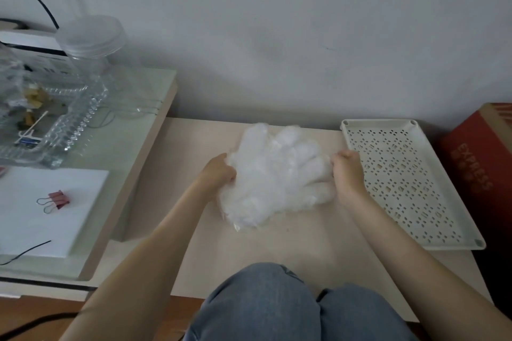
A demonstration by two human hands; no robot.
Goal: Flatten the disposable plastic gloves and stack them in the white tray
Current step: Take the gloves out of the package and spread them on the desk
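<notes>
I am gripping the crumpled gloves (pixel 274 177) on the worktop (pixel 249 243) just beside the tray (pixel 376 121), left hand (pixel 219 171) and right hand (pixel 346 171) both curled in, aiming to tease one loose gently.

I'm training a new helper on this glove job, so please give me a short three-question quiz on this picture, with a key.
1. True or false: the white tray already holds flattened gloves.
2. On which side of the glove pile does the white tray lie, from the person's own view? A) left B) right C) nearer the knees
3. Fill in the word: the left hand and the right hand each ___ one side of the glove pile.

Key: 1 false, the tray holds nothing; 2 B; 3 grip.
</notes>
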